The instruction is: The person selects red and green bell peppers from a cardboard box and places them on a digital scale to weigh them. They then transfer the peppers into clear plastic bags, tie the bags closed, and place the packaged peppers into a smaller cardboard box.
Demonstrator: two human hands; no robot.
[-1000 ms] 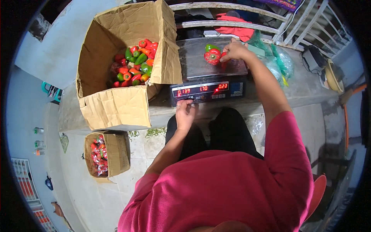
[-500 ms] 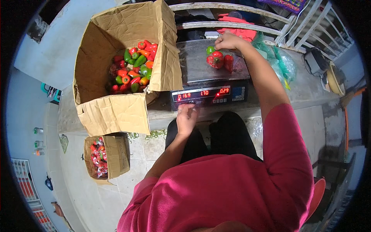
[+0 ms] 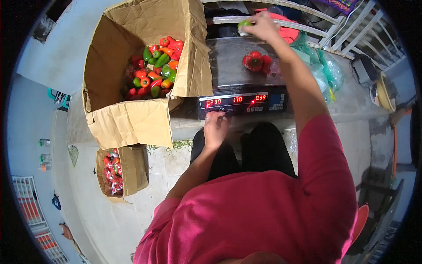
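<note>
A digital scale [image 3: 228, 61] with a steel pan and a red-lit display stands on the concrete counter. Red peppers [image 3: 256, 60] in clear wrap lie on the pan's right side. My right hand [image 3: 263, 26] is raised beyond the pan's far edge, closed around a green pepper [image 3: 244, 23]. My left hand [image 3: 215, 127] rests at the scale's front edge, fingers on the keys below the display. A large open cardboard box [image 3: 132, 119] left of the scale holds several red, green and orange peppers [image 3: 156, 70].
A small cardboard box [image 3: 134, 169] with wrapped red peppers stands on the floor at lower left. Green plastic bags [image 3: 327, 70] lie right of the scale. A white railing [image 3: 307, 13] runs behind the counter, with a red cloth over it.
My right hand lifted from the peppers on the pan and moved away past the far edge with a green pepper. The display's numbers changed. My left hand stayed at the scale's front.
</note>
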